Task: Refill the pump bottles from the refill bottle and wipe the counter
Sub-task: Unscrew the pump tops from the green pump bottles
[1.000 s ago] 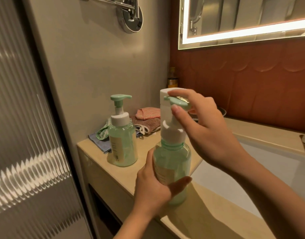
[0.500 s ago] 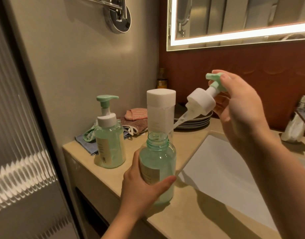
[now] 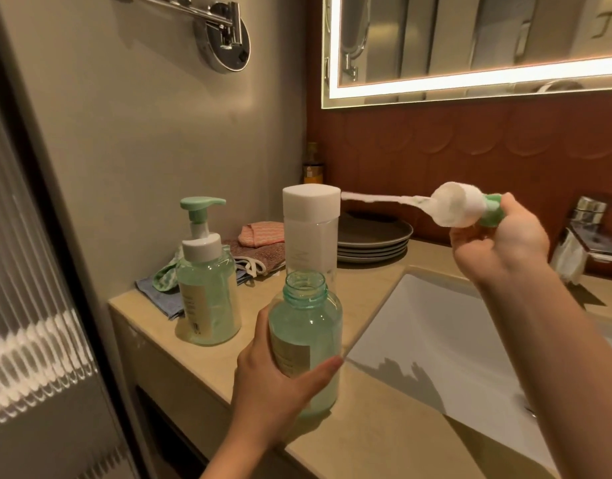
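Observation:
My left hand (image 3: pixel 273 392) grips a green pump bottle (image 3: pixel 306 337) that stands uncapped near the counter's front edge, its mouth open. My right hand (image 3: pixel 501 243) holds that bottle's pump head (image 3: pixel 456 209) up over the sink, tilted sideways so its dip tube points left. Just behind the open bottle stands the clear refill bottle (image 3: pixel 311 233) with a white cap. A second green pump bottle (image 3: pixel 208 288), pump still on, stands to the left.
Folded cloths (image 3: pixel 259 247) lie at the back left of the beige counter (image 3: pixel 366 437). Stacked dark plates (image 3: pixel 373 243) sit behind the refill bottle. The white sink (image 3: pixel 446 340) fills the right, with a chrome tap (image 3: pixel 588 229) at its far right.
My right hand unscrewed the pump head, lifted it out of the bottle and carried it up and right over the sink. My left hand stayed on the bottle.

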